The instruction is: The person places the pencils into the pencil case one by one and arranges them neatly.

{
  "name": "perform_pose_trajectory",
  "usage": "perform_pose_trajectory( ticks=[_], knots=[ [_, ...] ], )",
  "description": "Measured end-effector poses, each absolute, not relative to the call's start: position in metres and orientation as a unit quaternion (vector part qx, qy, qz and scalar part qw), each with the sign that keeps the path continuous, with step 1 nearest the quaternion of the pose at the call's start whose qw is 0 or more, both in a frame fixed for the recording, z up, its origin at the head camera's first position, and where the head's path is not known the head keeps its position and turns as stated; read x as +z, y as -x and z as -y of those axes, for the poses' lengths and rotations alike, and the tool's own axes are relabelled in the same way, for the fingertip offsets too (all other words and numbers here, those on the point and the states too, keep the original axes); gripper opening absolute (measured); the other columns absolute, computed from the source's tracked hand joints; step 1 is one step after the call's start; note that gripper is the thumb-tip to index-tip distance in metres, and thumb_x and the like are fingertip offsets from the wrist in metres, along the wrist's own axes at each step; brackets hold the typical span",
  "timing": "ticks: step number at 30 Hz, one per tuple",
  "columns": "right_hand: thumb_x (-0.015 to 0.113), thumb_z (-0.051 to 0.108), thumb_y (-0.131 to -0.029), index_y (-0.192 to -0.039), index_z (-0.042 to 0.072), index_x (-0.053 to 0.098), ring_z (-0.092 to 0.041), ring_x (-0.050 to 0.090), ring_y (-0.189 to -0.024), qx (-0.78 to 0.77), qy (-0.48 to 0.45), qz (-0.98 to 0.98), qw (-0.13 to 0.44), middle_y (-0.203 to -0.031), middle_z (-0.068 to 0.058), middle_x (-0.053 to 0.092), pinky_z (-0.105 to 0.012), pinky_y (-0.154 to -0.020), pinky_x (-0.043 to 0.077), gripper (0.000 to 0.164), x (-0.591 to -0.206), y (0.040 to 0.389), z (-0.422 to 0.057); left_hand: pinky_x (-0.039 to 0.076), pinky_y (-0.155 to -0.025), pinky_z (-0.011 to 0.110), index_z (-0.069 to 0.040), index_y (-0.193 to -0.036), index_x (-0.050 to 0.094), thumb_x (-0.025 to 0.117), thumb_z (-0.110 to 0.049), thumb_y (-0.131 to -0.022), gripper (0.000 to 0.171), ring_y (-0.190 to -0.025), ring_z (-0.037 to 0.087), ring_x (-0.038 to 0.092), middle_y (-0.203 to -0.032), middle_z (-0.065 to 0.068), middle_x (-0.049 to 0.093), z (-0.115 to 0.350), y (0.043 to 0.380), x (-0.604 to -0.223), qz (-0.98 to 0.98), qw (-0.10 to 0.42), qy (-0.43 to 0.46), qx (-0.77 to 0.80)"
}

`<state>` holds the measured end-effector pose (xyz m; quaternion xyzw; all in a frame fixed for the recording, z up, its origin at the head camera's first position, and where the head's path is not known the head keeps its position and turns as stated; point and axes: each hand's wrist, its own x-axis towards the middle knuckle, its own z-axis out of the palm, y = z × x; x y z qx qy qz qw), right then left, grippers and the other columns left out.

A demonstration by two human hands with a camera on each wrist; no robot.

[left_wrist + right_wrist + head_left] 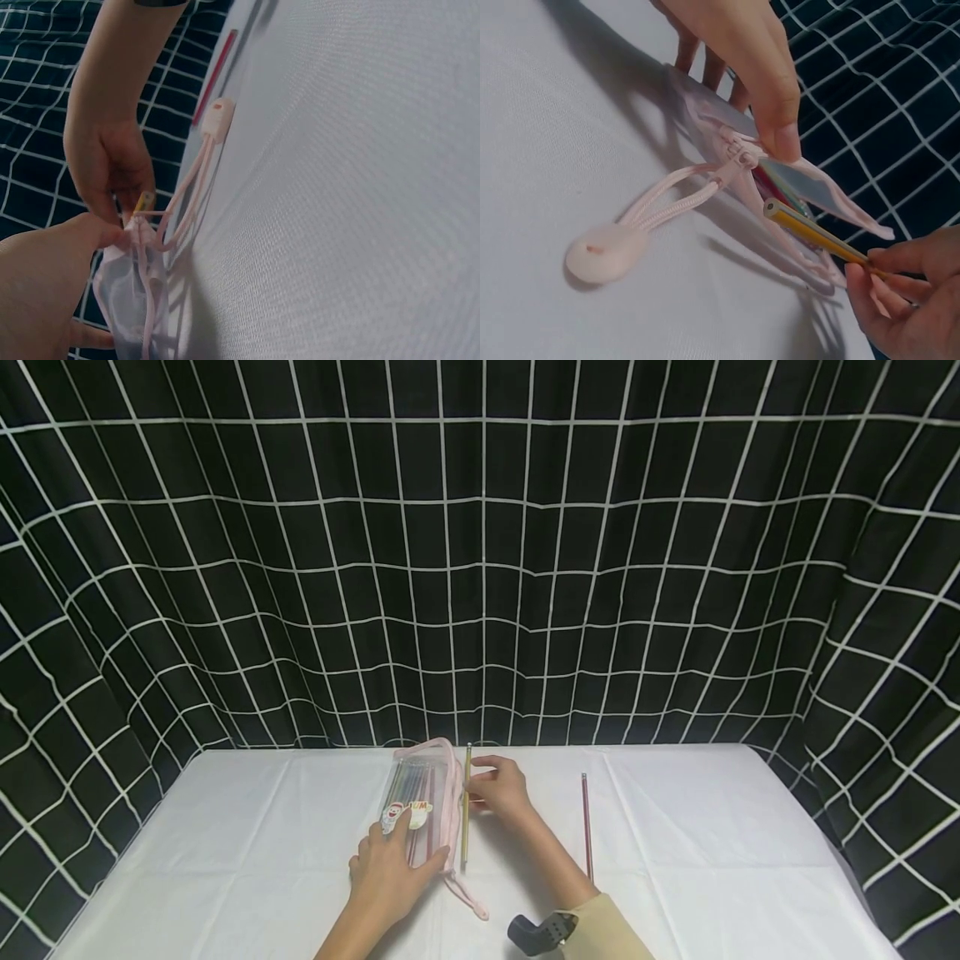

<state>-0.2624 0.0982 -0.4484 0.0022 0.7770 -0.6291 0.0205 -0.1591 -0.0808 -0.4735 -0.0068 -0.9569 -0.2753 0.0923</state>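
Observation:
A clear pencil case with pink trim (452, 802) lies on the white cloth, several coloured pencils (769, 180) inside. My left hand (386, 870) grips its near part, thumb at the zipped edge and fingers spread over the printed side. In the right wrist view the zip opening (802, 176) gapes. My right hand (501, 789) pinches a yellow pencil (810, 232) between thumb and fingers. That pencil lies along the opening, beside the case's right edge; whether any of it is inside cannot be told.
A dark red pencil (587, 827) lies on the table (697, 843) to the right of my right forearm. The case's pink zip cord (467, 897) trails toward the near side. Behind the table hangs a black curtain with white grid lines (480, 568).

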Motion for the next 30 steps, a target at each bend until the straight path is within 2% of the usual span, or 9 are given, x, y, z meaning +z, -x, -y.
perform_pose_trajectory(
  ticks=[10, 23, 30],
  knots=[
    [0.070, -0.013, -0.088, -0.133, -0.015, 0.059, -0.020, 0.076, -0.071, -0.658, -0.019, -0.752, 0.023, -0.101, -0.031, 0.074, -0.030, -0.064, 0.063, 0.047, -0.448, 0.263, -0.088, 0.047, -0.086, 0.068, -0.004, -0.149, 0.056, 0.073, -0.059, -0.089, 0.083, -0.113, 0.053, 0.060, -0.127, 0.035, 0.057, 0.082, 0.159, -0.471, 0.957, 0.097, 0.011, -0.274],
    [0.068, -0.008, -0.086, -0.134, -0.013, 0.060, -0.009, 0.068, -0.058, -0.643, -0.030, -0.764, 0.034, -0.094, -0.025, 0.075, -0.027, -0.060, 0.061, 0.049, -0.457, 0.264, -0.076, 0.047, -0.085, 0.066, -0.004, -0.150, 0.055, 0.072, -0.059, -0.089, 0.084, -0.111, 0.049, 0.060, -0.125, 0.033, 0.058, 0.083, 0.159, -0.472, 0.956, 0.092, 0.010, -0.277],
    [0.067, -0.005, -0.086, -0.134, -0.013, 0.061, -0.010, 0.067, -0.060, -0.618, -0.014, -0.786, 0.027, -0.090, -0.021, 0.075, -0.027, -0.061, 0.061, 0.049, -0.463, 0.263, -0.072, 0.047, -0.085, 0.065, -0.004, -0.150, 0.055, 0.071, -0.060, -0.090, 0.083, -0.110, 0.049, 0.060, -0.124, 0.032, 0.057, 0.083, 0.159, -0.474, 0.956, 0.093, 0.011, -0.278]
  ],
)
